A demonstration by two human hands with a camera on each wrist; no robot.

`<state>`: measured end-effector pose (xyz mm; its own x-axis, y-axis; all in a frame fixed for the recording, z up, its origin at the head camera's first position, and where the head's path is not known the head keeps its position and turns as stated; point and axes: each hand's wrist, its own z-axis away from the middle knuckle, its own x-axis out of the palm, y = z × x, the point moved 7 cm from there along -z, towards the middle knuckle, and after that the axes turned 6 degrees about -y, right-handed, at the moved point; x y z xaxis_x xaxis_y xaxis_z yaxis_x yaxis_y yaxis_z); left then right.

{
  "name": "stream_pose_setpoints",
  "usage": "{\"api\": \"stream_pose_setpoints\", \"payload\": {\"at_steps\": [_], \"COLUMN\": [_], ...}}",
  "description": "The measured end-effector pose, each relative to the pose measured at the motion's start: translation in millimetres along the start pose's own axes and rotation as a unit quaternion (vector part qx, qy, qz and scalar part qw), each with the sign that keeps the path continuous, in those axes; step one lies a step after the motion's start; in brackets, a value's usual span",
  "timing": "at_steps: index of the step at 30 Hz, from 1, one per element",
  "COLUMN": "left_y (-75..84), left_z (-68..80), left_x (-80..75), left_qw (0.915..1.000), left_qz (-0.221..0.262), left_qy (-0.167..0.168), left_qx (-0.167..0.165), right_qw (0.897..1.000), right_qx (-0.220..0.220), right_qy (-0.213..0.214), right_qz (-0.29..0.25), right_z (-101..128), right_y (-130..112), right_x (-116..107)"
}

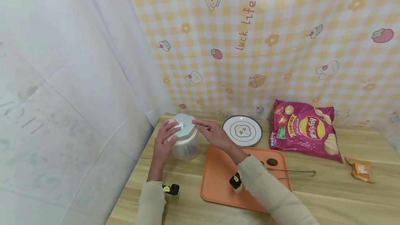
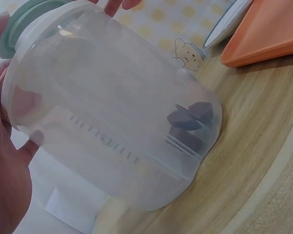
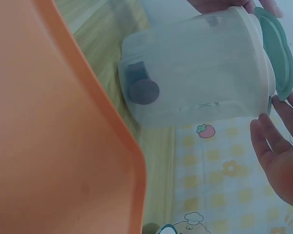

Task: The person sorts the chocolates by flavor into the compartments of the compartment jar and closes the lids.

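Note:
A translucent plastic canister [image 1: 186, 149] stands on the table at the left, its lid [image 1: 187, 120] pale green and pink with a white piece in the middle. Several dark pieces [image 2: 189, 124] lie at the bottom of it. In the right wrist view, the green lid part [image 3: 277, 53] sits tilted against the white rim. My left hand [image 1: 164, 138] grips the lid and rim from the left, thumb on the near side. From the right, the fingertips of my right hand [image 1: 215, 135] touch the lid's edge, fingers mostly straight.
Right of the canister lies an orange tray [image 1: 218, 183] with a dark round cookie [image 1: 272, 162] and metal tongs [image 1: 307, 173]. Behind it is a white plate [image 1: 229, 127] with a dark rim. A purple chip bag [image 1: 300, 131] and a small orange packet [image 1: 360, 170] lie farther right.

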<state>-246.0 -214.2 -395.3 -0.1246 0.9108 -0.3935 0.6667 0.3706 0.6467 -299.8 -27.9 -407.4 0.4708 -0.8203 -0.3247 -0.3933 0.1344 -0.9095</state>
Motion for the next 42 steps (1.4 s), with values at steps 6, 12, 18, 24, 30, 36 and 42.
{"api": "stream_pose_setpoints", "payload": {"at_steps": [6,12,18,24,30,36,42], "left_y": [-1.4,-0.4,-17.7,-9.8,-1.0,-2.0,-2.5], "left_z": [0.8,1.8,5.1,2.7,1.5,2.7,3.1], "left_x": [1.9,2.5,3.8,3.3,2.4,2.8,3.6], "left_qw": [0.9998,0.9998,0.9998,0.9996,0.9997,0.9996,0.9996], "left_qz": [0.017,0.015,0.007,0.018,0.017,0.018,0.017], "left_qy": [-0.009,-0.012,-0.016,-0.017,-0.016,-0.018,-0.022], "left_qx": [0.003,0.003,-0.005,-0.011,-0.012,-0.007,-0.002], "right_qw": [1.000,0.999,0.999,0.999,0.999,0.999,1.000], "right_qx": [-0.013,-0.024,-0.014,-0.020,-0.010,-0.009,-0.013], "right_qy": [-0.001,-0.009,-0.012,-0.027,-0.039,-0.034,-0.021], "right_qz": [0.004,0.028,0.032,0.013,0.016,0.005,0.002], "right_z": [-2,-6,-7,-1,5,3,-3], "right_y": [1,0,2,-18,-35,-27,-2], "right_x": [0,4,4,3,2,3,5]}}
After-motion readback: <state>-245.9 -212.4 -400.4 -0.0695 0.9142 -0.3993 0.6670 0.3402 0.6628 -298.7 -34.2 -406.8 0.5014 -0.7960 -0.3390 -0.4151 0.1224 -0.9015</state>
